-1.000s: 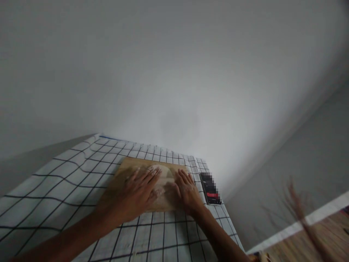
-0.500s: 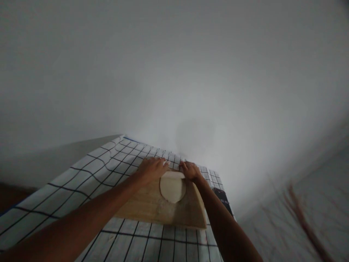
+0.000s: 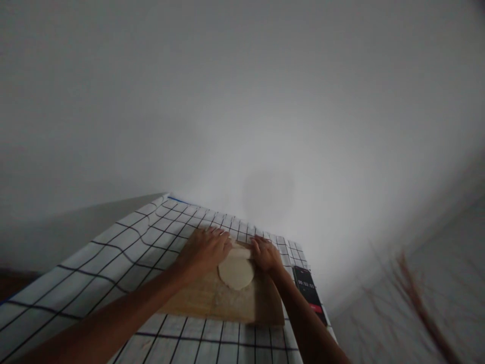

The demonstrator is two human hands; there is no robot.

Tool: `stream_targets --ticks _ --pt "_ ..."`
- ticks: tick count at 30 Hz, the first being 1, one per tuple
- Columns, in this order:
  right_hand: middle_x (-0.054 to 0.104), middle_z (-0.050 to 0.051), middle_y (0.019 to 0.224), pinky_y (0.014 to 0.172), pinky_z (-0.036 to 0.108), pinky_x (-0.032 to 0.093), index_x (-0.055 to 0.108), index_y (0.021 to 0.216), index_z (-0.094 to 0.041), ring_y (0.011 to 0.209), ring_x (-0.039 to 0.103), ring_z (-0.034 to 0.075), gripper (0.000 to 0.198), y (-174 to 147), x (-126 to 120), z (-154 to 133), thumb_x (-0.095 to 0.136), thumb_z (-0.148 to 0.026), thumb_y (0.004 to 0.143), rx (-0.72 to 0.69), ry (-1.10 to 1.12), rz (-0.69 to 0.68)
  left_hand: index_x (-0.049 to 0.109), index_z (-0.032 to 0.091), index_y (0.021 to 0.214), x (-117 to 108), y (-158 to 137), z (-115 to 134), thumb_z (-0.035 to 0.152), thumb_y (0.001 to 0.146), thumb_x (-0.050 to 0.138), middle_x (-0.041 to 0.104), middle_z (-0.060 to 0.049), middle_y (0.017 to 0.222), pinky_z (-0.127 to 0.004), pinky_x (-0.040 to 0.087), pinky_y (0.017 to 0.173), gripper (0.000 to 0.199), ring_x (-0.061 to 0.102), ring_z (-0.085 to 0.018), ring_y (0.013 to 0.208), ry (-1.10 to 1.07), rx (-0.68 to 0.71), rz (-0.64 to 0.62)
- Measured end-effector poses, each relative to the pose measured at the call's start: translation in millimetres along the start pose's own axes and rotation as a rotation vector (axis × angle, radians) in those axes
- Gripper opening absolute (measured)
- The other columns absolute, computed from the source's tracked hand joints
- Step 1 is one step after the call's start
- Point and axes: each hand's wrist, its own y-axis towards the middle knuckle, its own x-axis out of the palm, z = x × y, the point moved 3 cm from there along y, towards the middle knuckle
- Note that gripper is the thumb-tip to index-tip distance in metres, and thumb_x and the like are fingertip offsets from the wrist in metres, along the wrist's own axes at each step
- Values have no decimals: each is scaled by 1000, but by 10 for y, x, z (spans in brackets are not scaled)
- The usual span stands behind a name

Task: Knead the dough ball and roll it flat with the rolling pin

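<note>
A flat, pale, roughly round piece of dough [image 3: 235, 273] lies on a wooden board [image 3: 193, 299]. Across its far part rests a light-coloured rolling pin [image 3: 241, 251], of which only the stretch between my hands shows. My left hand [image 3: 206, 248] is closed over the pin's left end, fingers curled down. At the other end, my right hand [image 3: 266, 254] grips it in the same way. Both ends of the pin are hidden under the hands. Loose flour dusts the board just nearer than the dough.
A white cloth with black grid lines [image 3: 170, 349] covers the table under the board. Right of my right forearm lies a phone [image 3: 307, 290] with a running timer. A pale wall [image 3: 265, 126] rises behind. Brown twigs [image 3: 420, 298] stand at the lower right.
Both hands and the rolling pin have come a little nearer to me over the dough. The view has shifted slightly, and more of the phone shows.
</note>
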Motion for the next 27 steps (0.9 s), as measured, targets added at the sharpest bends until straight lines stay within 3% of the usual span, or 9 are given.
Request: stream_targets --ticks 3,6,10,14,20,24,27 --pt "58 13 141 112 44 41 62 132 -18 138 47 26 47 -318 -68 -123 28 -38 106 21 17 46 67 24 118 -62 -138 69 33 95 47 71 -13 115 -50 39 101 31 62 -32 111 -28 88 12" --pt "57 10 141 111 44 40 60 132 -22 136 47 26 40 -570 -132 -234 34 -37 105 13 74 108 61 27 130 -113 -168 63 33 95 47 69 -8 124 -47 40 104 38 61 -29 117 -197 82 -20" --pt "64 7 123 101 40 45 62 124 -27 117 57 25 30 -729 -177 -266 55 -40 97 -26 199 125 60 28 130 -190 -125 -53 42 101 34 67 -4 131 -41 41 107 41 58 -24 124 -582 -126 59" --pt "66 7 108 93 37 45 66 110 -24 105 60 25 20 -780 -169 -202 58 -37 96 20 243 148 63 20 120 -170 -105 -236 51 101 27 72 -8 115 -43 46 103 51 64 -25 113 -826 -350 185" --pt "67 8 102 84 34 44 59 111 -20 97 63 24 26 -846 -109 -166 40 -36 103 106 384 234 51 17 137 41 -109 -362 36 97 39 57 -12 141 -41 42 106 46 55 -24 127 -552 -241 154" --pt "65 3 83 64 28 40 55 110 -20 75 62 21 29 -849 -96 -51 38 -43 102 233 550 285 65 21 119 93 -162 -213 30 93 45 65 -10 128 -45 34 112 34 55 -27 125 -232 -62 -42" --pt "55 -2 67 54 26 33 53 95 -21 60 53 17 26 -840 -92 25 49 -46 96 294 569 277 65 24 115 -8 -180 -47 28 88 53 66 -8 125 -45 34 111 30 54 -27 124 -183 16 -122"
